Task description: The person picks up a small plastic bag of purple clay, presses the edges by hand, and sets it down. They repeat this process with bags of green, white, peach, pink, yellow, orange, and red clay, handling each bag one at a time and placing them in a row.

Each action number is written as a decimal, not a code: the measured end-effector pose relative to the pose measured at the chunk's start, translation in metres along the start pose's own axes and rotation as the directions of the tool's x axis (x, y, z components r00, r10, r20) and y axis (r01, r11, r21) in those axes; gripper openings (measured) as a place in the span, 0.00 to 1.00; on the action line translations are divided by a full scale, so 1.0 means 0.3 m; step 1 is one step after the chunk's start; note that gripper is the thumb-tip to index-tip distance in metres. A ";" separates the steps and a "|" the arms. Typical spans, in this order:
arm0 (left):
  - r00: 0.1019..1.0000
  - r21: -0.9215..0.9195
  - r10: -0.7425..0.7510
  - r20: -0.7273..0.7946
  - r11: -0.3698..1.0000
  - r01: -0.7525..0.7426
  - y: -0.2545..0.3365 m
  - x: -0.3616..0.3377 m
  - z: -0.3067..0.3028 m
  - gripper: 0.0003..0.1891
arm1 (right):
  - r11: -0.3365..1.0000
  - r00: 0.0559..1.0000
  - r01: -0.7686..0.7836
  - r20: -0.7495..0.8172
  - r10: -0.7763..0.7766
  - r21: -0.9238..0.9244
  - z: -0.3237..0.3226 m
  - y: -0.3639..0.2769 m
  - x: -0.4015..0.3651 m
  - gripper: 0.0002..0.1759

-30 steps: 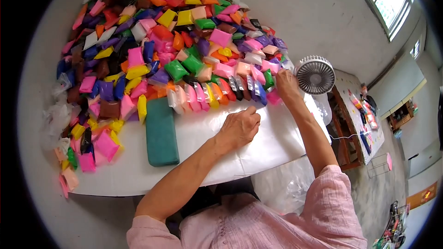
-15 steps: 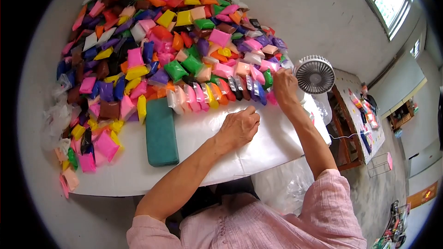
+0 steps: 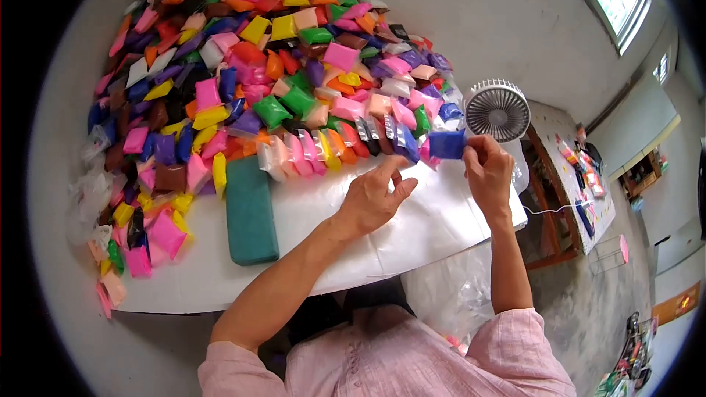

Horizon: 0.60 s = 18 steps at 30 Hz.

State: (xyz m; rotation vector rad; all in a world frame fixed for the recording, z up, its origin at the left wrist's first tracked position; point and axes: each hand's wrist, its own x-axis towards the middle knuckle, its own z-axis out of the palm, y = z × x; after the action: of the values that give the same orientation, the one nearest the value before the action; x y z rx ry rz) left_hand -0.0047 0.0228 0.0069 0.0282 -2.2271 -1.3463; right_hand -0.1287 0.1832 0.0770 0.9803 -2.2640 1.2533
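Pinching a blue packet (image 3: pixel 447 145) by its right-hand end, your right hand (image 3: pixel 490 170) is up at the right side of the tabletop (image 3: pixel 419 228), just in front of the small fan (image 3: pixel 498 112). The thumb and fingers of that hand are shut on the packet's edge, and the packet sticks out flat towards your left. Your right forearm (image 3: pixel 510 257) stands nearly upright in the view, running from the pink sleeve (image 3: pixel 518 342) straight up to the wrist.

Over to your left hand (image 3: pixel 365 198): it's palm down, low over the white surface, coming in on a slant from the lower left. The fingers are partly open, the thumb spread apart from the index finger (image 3: pixel 391 167), with nothing gripped between them. That index finger reaches right by the near side of the row of packets (image 3: pixel 331 151), at its dark blue end; whether it touches, you can't tell from here.

The row stands packed edge to edge, with the green case (image 3: pixel 251 213) lying at its left end. Behind it all spreads the big, colourful heap (image 3: pixel 283 28).
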 end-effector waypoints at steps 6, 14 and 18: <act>0.966 -0.187 -0.150 0.208 0.964 0.190 0.014 0.004 0.003 0.16 | 0.944 0.925 -0.200 0.369 0.093 0.264 -0.016 0.000 -0.091 0.04; 0.962 -0.327 -0.204 0.180 0.910 0.254 -0.023 0.014 -0.001 0.11 | 0.999 0.941 -0.006 0.337 0.022 -0.048 0.071 0.177 -0.001 0.14; 0.958 -0.315 -0.217 0.188 0.910 0.268 -0.021 0.015 -0.001 0.10 | 0.975 0.936 0.099 0.351 -0.024 -0.197 0.144 0.221 0.071 0.17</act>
State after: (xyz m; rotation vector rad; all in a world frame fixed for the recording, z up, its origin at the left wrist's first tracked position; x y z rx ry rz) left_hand -0.0101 0.0180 0.0036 0.0868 -2.1321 -1.9128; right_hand -0.1911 0.1624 0.0282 1.2604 -2.5413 0.8395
